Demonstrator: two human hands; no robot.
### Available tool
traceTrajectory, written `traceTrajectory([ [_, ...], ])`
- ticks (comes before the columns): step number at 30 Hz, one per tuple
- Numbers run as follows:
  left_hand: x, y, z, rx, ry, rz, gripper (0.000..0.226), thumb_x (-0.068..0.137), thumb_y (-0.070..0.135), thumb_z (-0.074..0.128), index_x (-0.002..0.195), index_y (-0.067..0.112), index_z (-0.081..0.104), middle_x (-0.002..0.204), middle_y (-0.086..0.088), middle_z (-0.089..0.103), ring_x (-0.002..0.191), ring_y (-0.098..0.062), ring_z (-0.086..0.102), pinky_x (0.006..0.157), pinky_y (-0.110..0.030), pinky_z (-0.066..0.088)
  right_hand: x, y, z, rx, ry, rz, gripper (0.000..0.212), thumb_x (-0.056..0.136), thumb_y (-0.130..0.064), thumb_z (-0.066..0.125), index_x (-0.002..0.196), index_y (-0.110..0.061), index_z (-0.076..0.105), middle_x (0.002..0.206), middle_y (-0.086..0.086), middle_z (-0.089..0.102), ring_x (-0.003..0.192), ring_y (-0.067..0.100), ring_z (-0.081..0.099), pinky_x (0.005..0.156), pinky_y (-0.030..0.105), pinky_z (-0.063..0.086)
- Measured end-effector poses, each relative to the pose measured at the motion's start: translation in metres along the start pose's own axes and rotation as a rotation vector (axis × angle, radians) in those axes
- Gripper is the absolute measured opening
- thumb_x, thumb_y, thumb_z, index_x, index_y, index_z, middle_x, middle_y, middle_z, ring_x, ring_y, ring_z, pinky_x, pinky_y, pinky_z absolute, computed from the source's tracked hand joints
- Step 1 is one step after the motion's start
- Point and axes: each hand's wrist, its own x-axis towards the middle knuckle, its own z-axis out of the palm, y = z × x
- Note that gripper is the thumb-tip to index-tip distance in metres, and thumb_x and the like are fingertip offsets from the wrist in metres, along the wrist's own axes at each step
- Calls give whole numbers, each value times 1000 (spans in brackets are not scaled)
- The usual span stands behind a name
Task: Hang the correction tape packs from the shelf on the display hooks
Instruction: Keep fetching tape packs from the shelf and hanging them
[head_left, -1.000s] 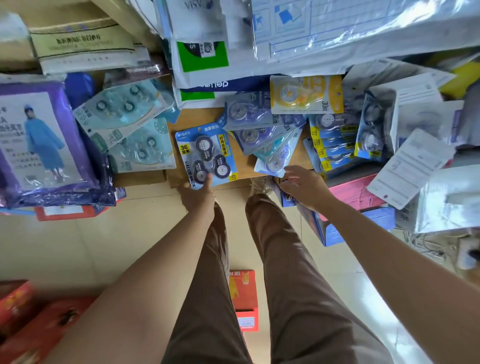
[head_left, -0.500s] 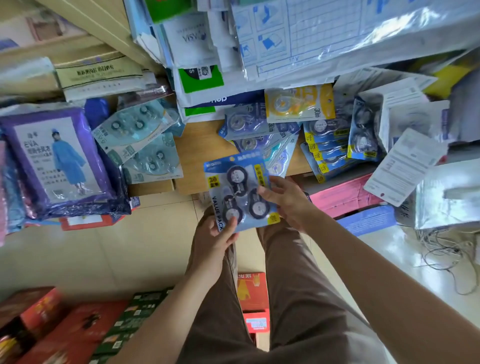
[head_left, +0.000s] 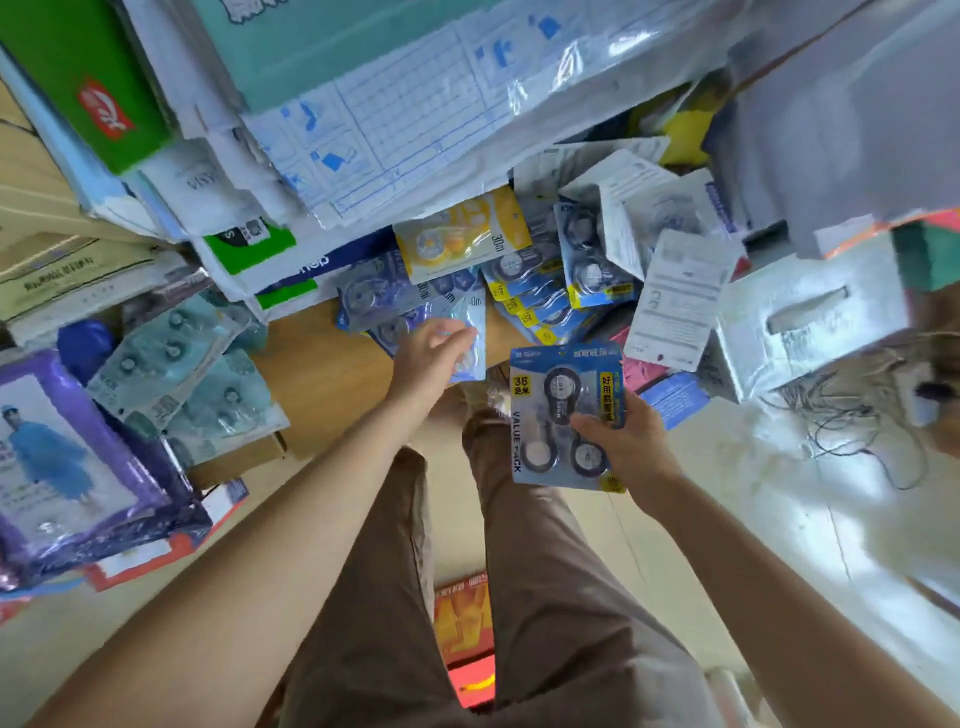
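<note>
1. My right hand (head_left: 626, 447) grips a blue value pack of correction tape (head_left: 563, 415) at center right of the frame, fingers closed on its right edge, clear of the shelf.
2. My left hand (head_left: 428, 358) reaches to the pile of tape packs (head_left: 415, 306) at center frame, fingers curled on a clear-fronted pack (head_left: 470, 345) at the shelf's front edge.
3. More packs, yellow-topped (head_left: 462, 236) and blue (head_left: 540, 301), lie heaped on the wooden shelf (head_left: 322, 364) above my hands.
4. Pale green packs (head_left: 182, 384) sit at left, beside a purple raincoat package (head_left: 67, 462).
</note>
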Motion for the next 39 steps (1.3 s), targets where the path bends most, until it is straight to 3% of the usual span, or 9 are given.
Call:
traceTrajectory([
  [4, 39, 39, 54, 149, -93, 129, 21, 87, 34, 75, 101, 21, 67, 106, -5, 72, 93, -25, 72, 78, -33, 54, -6, 16, -16, 112, 80, 50, 32, 70, -18, 68, 101, -18, 67, 93, 7, 74, 82, 25, 70, 80, 50, 59],
  [7, 51, 52, 100, 265, -101, 131, 46, 84, 39, 77, 121, 17, 62, 99, 3, 65, 91, -18, 66, 81, -31, 54, -12, 26, -23, 173, 130, 53, 37, 73, -12, 66, 109, -14, 63, 98, 8, 73, 89, 29, 71, 84, 51, 59],
  [10, 63, 48, 127, 224, -74, 103, 36, 71, 46, 79, 91, 23, 60, 86, -1, 69, 78, -25, 72, 80, -52, 61, -14, 37, -27, 210, 156, 67, 35, 74, -10, 65, 109, -14, 62, 101, 12, 73, 94, 33, 71, 85, 54, 58],
  [13, 61, 51, 141, 211, -83, 71, 30, 90, 25, 75, 72, 19, 51, 77, -5, 68, 66, -18, 72, 74, -44, 60, -14, 45, -29, 237, 179, 79, 37, 68, -17, 66, 105, -19, 64, 99, 9, 74, 90, 29, 72, 82, 51, 60],
  [20, 49, 44, 113, 149, -36, 108, 16, 95, 7, 64, 80, 10, 57, 72, -3, 62, 57, -8, 67, 55, -20, 53, -15, 47, -28, 318, 180, 76, 36, 71, -16, 67, 108, -14, 64, 101, 12, 73, 89, 29, 72, 74, 45, 61],
  [26, 37, 23, 45, 101, 184, 120, 16, 96, 4, 58, 82, 11, 60, 75, -8, 62, 51, -6, 64, 58, -22, 55, -8, 41, -13, 345, 197, 61, 30, 76, -12, 67, 105, -16, 65, 102, 14, 73, 93, 34, 71, 83, 52, 60],
  [30, 42, 13, 15, 236, 354, 143, 2, 92, 18, 66, 92, 19, 64, 84, 0, 70, 77, -21, 71, 78, -39, 58, 2, 34, 0, 341, 169, 52, 30, 73, -17, 68, 102, -23, 67, 102, 11, 74, 96, 34, 71, 82, 57, 59],
  [32, 39, 14, 10, 498, 458, 179, 28, 90, 29, 70, 115, 21, 62, 110, 5, 69, 96, -19, 67, 75, -32, 47, 8, 29, 5, 342, 157, 40, 28, 74, -16, 69, 100, -26, 67, 101, 10, 74, 95, 33, 72, 82, 58, 59],
  [39, 52, 37, 24, 1083, 381, 824, 52, 90, 30, 64, 139, 14, 54, 145, -12, 54, 130, -32, 50, 103, -46, 42, 13, 18, 6, 333, 151, 14, 28, 72, -18, 69, 97, -30, 68, 101, 8, 74, 95, 33, 72, 82, 56, 59],
])
